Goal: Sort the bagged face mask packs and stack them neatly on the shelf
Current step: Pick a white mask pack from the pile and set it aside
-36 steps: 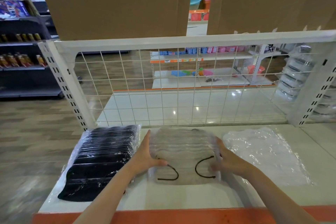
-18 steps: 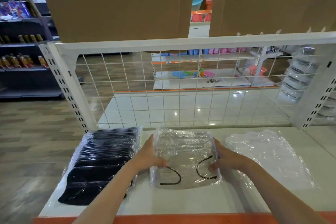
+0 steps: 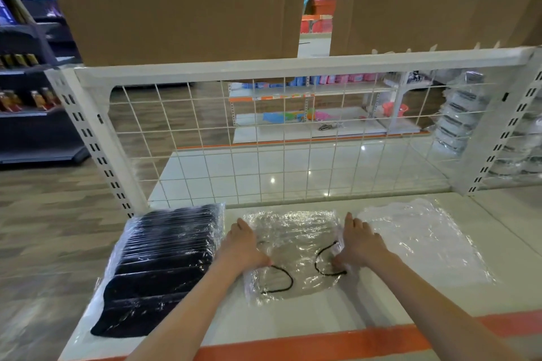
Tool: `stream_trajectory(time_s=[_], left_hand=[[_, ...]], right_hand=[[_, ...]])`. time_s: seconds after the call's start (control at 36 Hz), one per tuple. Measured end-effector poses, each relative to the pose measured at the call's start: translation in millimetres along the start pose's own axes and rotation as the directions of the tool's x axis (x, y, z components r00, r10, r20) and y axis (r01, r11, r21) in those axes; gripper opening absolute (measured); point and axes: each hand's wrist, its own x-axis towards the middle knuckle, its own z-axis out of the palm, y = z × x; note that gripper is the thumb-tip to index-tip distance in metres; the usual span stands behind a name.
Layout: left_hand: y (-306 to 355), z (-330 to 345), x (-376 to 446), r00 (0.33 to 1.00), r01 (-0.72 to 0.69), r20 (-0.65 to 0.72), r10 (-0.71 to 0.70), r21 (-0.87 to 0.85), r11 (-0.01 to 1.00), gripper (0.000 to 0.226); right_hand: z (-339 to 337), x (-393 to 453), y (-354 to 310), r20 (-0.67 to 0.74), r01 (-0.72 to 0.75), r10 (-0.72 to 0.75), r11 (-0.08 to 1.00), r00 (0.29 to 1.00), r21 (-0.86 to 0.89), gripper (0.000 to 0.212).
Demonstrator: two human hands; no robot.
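Note:
A clear bag of white masks with black ear loops [image 3: 293,243] lies flat in the middle of the white shelf [image 3: 293,322]. My left hand [image 3: 243,246] holds its left edge with the thumb across the top. My right hand [image 3: 360,246] holds its right edge the same way. To the left lies a bagged pack of black masks [image 3: 164,267], close to my left hand. A bagged pack of white masks [image 3: 419,240] lies to the right, next to my right hand.
A white wire grid panel [image 3: 264,141] closes the back of the shelf between two slotted uprights. Brown cardboard [image 3: 181,3] hangs above it. More bagged packs [image 3: 460,120] are stacked beyond the right upright. An orange strip [image 3: 322,343] runs along the shelf's front edge.
The middle pack has come down from a raised, tilted hold and now lies flat on the shelf. Both hands stayed on its edges.

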Motion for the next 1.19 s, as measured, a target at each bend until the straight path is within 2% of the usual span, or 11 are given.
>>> stream_trajectory(time_s=[0.14,0.31,0.44,0.53,0.61,0.69,0.78,0.92,1.03,1.14,1.19], left_hand=[[3.4,-2.4,-0.1,0.991,-0.092,-0.079,0.105,0.154,0.984,0.116],[19.8,-4.3,0.6,0.957,-0.219,-0.115,0.266,0.315,0.923,0.083],[63.3,6.4,0.4,0.927,-0.277,-0.125,0.354,0.406,0.871,0.065],[98.9,16.3,3.3,0.904,-0.334,-0.135,0.405,0.368,0.868,0.063],[138.8,30.3,10.9,0.882,-0.392,-0.184,0.434,0.224,0.892,0.060],[181.3,43.7,18.0,0.910,-0.393,-0.154,0.384,-0.033,0.919,0.067],[216.5,54.5,25.5,0.965,-0.260,-0.039,0.258,-0.220,0.940,0.091],[241.7,88.5,38.6,0.990,-0.019,0.138,0.022,-0.020,1.000,0.136],[245.9,108.0,38.2,0.996,0.089,0.021,-0.088,-0.030,0.996,0.135],[252.6,107.6,45.4,0.990,0.096,-0.067,-0.121,-0.296,0.950,0.119],[253.3,106.3,46.7,0.987,0.086,-0.084,-0.139,-0.455,0.887,0.112]], right_hand=[[3.3,-12.9,-2.8,-0.035,-0.004,0.003,1.000,0.999,-0.024,0.099],[1.1,-20.6,10.1,-0.072,0.058,-0.059,0.998,0.996,-0.014,0.065],[-2.4,-21.7,47.2,-0.085,0.146,-0.150,0.988,0.985,-0.050,0.055],[-9.1,-18.8,79.4,-0.118,0.136,-0.139,0.990,0.983,-0.035,0.051],[-19.1,-11.3,119.1,-0.151,0.104,-0.101,0.994,0.983,0.013,0.047],[-28.3,-0.2,164.4,-0.170,0.035,-0.025,0.998,0.985,0.055,0.051],[-36.3,11.5,208.3,-0.155,-0.067,0.087,0.990,0.984,0.124,0.071],[-31.8,32.8,261.9,0.062,-0.107,0.097,0.978,0.993,0.178,0.120],[-28.2,38.1,270.3,0.074,-0.034,0.015,0.966,0.997,0.258,0.122],[-24.1,53.6,275.5,0.033,0.023,-0.046,0.864,0.998,0.503,0.129],[-25.3,53.8,271.1,0.067,-0.028,-0.019,0.771,0.998,0.636,0.122]])
